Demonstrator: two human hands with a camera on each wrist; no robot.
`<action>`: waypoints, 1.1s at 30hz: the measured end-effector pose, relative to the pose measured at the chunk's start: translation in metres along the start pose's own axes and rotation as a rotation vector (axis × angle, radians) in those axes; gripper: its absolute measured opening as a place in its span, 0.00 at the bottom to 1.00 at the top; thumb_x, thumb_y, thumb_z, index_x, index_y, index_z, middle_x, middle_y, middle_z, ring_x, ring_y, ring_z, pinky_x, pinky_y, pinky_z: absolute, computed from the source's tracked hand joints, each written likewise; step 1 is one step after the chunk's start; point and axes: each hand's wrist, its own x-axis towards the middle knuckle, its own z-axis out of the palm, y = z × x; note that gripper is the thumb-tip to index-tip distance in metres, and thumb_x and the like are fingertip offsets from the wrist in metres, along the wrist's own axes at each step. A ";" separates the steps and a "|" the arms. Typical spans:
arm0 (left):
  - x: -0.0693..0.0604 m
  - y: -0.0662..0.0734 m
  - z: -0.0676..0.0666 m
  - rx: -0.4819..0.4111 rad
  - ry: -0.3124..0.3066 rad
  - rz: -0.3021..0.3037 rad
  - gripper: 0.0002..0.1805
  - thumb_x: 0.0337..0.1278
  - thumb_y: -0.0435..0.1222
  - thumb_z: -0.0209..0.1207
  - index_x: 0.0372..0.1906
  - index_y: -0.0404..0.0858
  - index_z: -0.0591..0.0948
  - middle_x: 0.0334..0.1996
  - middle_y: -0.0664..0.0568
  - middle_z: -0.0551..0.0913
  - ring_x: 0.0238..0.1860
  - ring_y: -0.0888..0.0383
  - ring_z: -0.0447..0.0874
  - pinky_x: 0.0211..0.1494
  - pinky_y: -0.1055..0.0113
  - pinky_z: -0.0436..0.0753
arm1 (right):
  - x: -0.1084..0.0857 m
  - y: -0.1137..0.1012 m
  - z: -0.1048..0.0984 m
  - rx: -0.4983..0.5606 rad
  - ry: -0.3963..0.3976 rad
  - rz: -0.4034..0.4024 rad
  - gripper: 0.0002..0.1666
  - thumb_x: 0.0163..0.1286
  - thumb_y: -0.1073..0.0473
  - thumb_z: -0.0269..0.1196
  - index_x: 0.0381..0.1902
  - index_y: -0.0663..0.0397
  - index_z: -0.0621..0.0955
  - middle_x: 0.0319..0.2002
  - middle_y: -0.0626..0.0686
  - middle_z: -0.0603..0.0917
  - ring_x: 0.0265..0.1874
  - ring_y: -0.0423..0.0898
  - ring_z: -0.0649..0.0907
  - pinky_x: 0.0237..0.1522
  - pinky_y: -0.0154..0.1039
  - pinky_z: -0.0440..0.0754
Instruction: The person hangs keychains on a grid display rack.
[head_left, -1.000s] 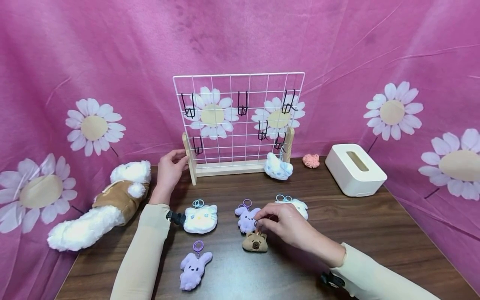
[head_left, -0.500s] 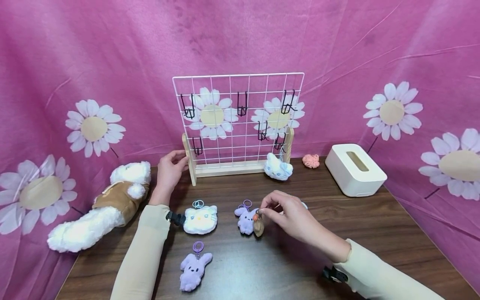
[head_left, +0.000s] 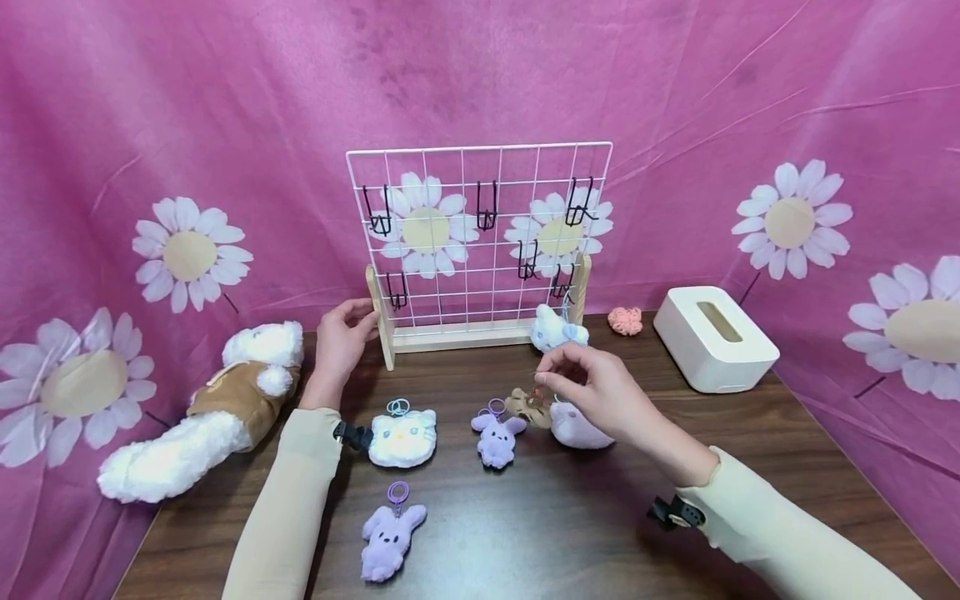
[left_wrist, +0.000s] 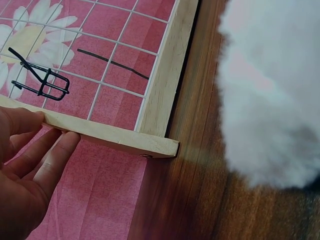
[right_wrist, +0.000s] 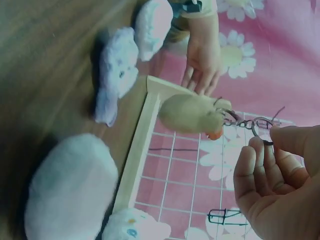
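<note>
Head view: front purple rabbit plush point(head_left: 386, 546) is nearest, toward the near edge of the table point(head_left: 495, 542), left of middle. Next row back, left to right: white cat plush point(head_left: 402, 439), second purple rabbit plush point(head_left: 497, 442), then a pale plush point(head_left: 578, 427) partly covered by the right hand point(head_left: 592, 385).

Right hand mostly closed, thumb and fingertip pinching the ring of a brown plush point(head_left: 527, 408). Brown plush hangs just below and left of those fingertips. Ring barely readable here; right wrist view shows it clearly: ring point(right_wrist: 254, 130) between thumb and finger, short chain, orange bit point(right_wrist: 215, 134) by the plush, other fingers bent.

Large white plush point(head_left: 262, 343) in a brown top lies along the table's left edge. Left hand point(head_left: 341, 340) sits between it and the rack point(head_left: 457, 338), fingers loosely extended, touching the left post point(head_left: 380, 321). Left wrist view shows fingertips against the wood up close; head view partly hides them.

Farthest, by the table's back edge: rack, hanging cat plush point(head_left: 551, 329) at its lower right, pink piece point(head_left: 625, 321), white tissue box point(head_left: 716, 342) toward the far right corner.
</note>
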 end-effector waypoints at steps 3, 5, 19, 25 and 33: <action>0.000 0.000 0.000 -0.003 0.001 -0.004 0.19 0.81 0.32 0.65 0.67 0.27 0.85 0.61 0.28 0.89 0.40 0.73 0.89 0.50 0.78 0.97 | 0.007 0.001 -0.006 0.003 0.017 0.011 0.04 0.81 0.56 0.72 0.45 0.49 0.89 0.35 0.48 0.89 0.31 0.38 0.80 0.31 0.30 0.82; -0.001 0.000 0.000 -0.005 0.002 -0.005 0.19 0.81 0.32 0.65 0.67 0.28 0.85 0.61 0.27 0.89 0.40 0.71 0.90 0.50 0.78 0.97 | 0.013 0.002 -0.009 -0.001 0.025 0.015 0.03 0.81 0.57 0.73 0.46 0.49 0.89 0.36 0.49 0.88 0.32 0.39 0.80 0.32 0.30 0.81; 0.001 -0.001 0.001 -0.022 0.003 -0.002 0.18 0.81 0.31 0.65 0.67 0.27 0.85 0.60 0.26 0.89 0.41 0.69 0.90 0.49 0.77 0.97 | 0.054 0.011 -0.029 -0.009 0.078 0.025 0.07 0.82 0.57 0.71 0.48 0.54 0.89 0.35 0.55 0.87 0.31 0.39 0.79 0.28 0.27 0.78; 0.001 0.000 0.001 -0.017 0.003 0.007 0.18 0.81 0.30 0.65 0.67 0.27 0.85 0.59 0.26 0.89 0.39 0.71 0.90 0.48 0.77 0.97 | 0.070 0.015 -0.037 -0.009 0.110 0.035 0.09 0.84 0.53 0.70 0.50 0.51 0.89 0.36 0.54 0.88 0.32 0.40 0.81 0.29 0.27 0.79; 0.000 0.000 0.001 -0.012 -0.004 0.005 0.18 0.82 0.31 0.64 0.68 0.27 0.85 0.61 0.26 0.89 0.38 0.73 0.89 0.48 0.77 0.97 | 0.087 0.021 -0.041 0.056 0.125 0.070 0.09 0.83 0.54 0.71 0.48 0.55 0.89 0.38 0.56 0.90 0.33 0.37 0.84 0.31 0.26 0.83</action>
